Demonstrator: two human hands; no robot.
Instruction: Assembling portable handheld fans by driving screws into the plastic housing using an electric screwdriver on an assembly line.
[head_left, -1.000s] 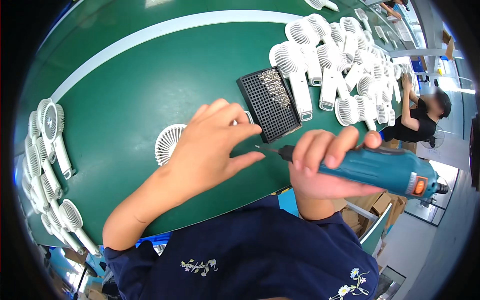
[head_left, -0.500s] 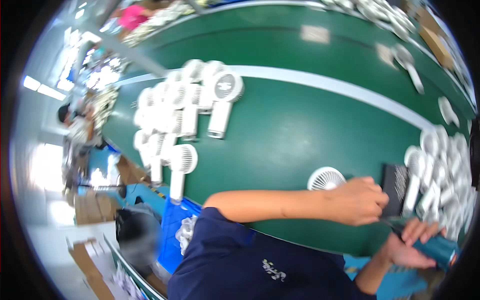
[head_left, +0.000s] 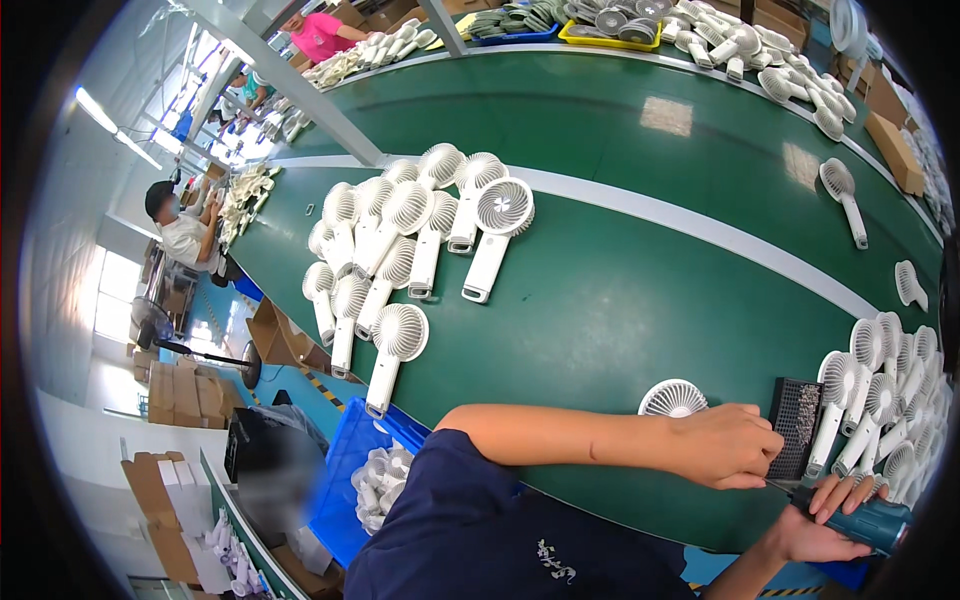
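Observation:
My right hand [head_left: 818, 530] is wrapped round a teal electric screwdriver [head_left: 872, 524] at the lower right, its thin bit pointing left. Close to the bit's tip, my left hand [head_left: 725, 445] is closed in a pinch; whatever its fingers hold is hidden or too small to name. Just right of the left hand lies a black tray [head_left: 785, 452] with small metal pieces, apparently screws. A white handheld fan [head_left: 673, 398] lies behind my left forearm, which hides its lower part.
White handheld fans [head_left: 880, 400] crowd the right side, and another group [head_left: 405, 208] covers the left of the green table [head_left: 570, 290]. A white strip [head_left: 690, 222] crosses the table. A blue bin [head_left: 335, 500] with white parts stands lower left. People [head_left: 185, 235] work farther off.
My view has shifted, so the table and fans appear lower and sharper than before. Both hands keep nearly the same pose, left hand pinched near the screwdriver's bit.

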